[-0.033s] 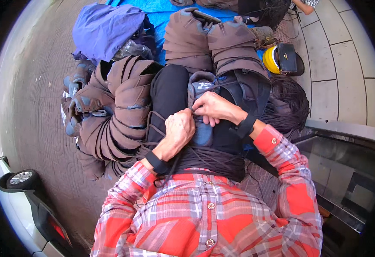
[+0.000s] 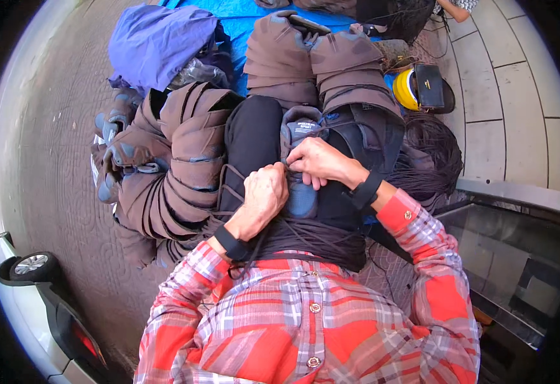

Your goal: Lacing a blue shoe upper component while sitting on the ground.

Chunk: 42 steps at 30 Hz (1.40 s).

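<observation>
A blue-grey and brown shoe upper [image 2: 302, 200] lies across my lap, its padded tongue [image 2: 303, 126] pointing away from me. My left hand [image 2: 266, 192] is closed at the upper's left edge on a dark shoelace [image 2: 232, 185], which loops out beside it. From the right, my right hand [image 2: 323, 161] reaches over the upper, thumb and forefinger pinched at its lacing edge, the other fingers curled over the middle. The fingertips of both hands nearly meet, and the exact spot they grip is mostly hidden. A bundle of dark laces [image 2: 321, 243] rests against my waist.
Nested stacks of brown shoe uppers stand at left [image 2: 193, 137] and ahead [image 2: 280, 61]. A purple cloth bundle [image 2: 158, 48] sits far left near a blue tarp [image 2: 241, 19]. At right are a lace heap [image 2: 430, 153], a yellow round container [image 2: 405, 89] and a glass-fronted case [image 2: 504, 249].
My left hand has shifted very slightly left, away from the right hand's fingertips. My right hand and the shoe upper have hardly moved.
</observation>
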Available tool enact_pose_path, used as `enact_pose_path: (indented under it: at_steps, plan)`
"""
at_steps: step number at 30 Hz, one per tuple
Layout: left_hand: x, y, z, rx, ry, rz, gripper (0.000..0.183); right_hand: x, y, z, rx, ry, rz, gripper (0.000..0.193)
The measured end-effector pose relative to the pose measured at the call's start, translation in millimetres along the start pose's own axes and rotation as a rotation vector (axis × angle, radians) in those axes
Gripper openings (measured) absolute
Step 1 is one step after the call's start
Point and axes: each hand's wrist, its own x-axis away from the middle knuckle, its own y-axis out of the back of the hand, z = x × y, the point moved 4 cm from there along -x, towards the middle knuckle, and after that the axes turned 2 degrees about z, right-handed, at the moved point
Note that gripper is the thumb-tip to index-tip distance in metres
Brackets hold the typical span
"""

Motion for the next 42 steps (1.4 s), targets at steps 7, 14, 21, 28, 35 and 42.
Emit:
enact_pose_path:
  at_steps: [7,14,21,28,35,42]
  plan:
    - [-6.3,-1.2,1.4,0.029,0.065,0.066,0.015,-12.1,-2.3,-6.2,0.037,0.098,0.103,0.017]
    - [0.2,8.4,7.6,0.161,0.057,0.054,0.019,-8.1,-7.3,-7.2,-0.034,0.101,-0.027,0.013]
    - [-4.9,3.8,6.5,0.149,0.06,-0.014,0.02,-9.7,-10.6,-17.2,-0.108,0.077,-0.008,0.013]
    - [8.9,19.7,-8.7,0.075,-0.274,0.145,0.022,17.6,-27.2,19.0,1.018,0.422,-0.391,0.016]
    - [16.2,5.2,-7.9,-0.082,-0.283,0.148,0.015,-9.6,-6.4,-11.1,0.08,0.21,-0.132,0.015]
    - [12.4,15.3,-6.6,0.188,-0.24,0.107,0.013,-25.8,-8.1,-14.7,0.111,0.189,0.039,0.016]
